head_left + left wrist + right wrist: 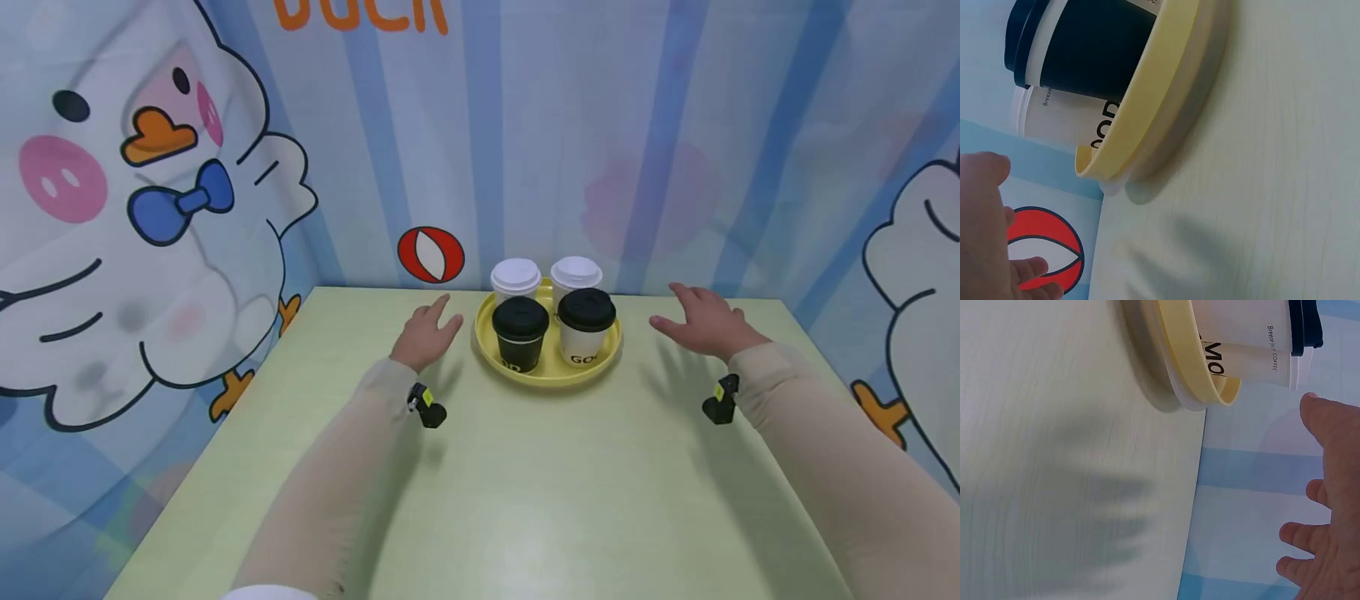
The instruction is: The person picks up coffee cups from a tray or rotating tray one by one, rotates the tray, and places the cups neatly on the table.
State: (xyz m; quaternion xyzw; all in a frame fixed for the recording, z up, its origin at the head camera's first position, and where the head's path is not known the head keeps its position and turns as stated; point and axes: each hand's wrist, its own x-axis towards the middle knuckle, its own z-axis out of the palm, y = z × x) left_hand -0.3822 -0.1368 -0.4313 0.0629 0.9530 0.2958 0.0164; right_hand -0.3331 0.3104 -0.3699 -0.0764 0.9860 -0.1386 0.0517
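Note:
A round yellow tray (551,379) stands toward the far edge of the table, bearing several lidded paper cups. In front are a black cup with a black lid (520,333) and a white cup with a black lid (583,332). Behind them are two white-lidded cups, one at the left (515,277) and one at the right (576,275). My left hand (425,335) is held just left of the tray, fingers spread and holding nothing. To the tray's right, farther off, my right hand (708,321) hovers with fingers extended, also holding nothing.
The pale yellow-green table (555,492) ends at a blue striped backdrop (525,125) printed with cartoon ducks. A small black wrist camera (427,407) hangs at my left cuff and another wrist camera (722,400) at my right cuff. Both arms cast shadows on the tabletop.

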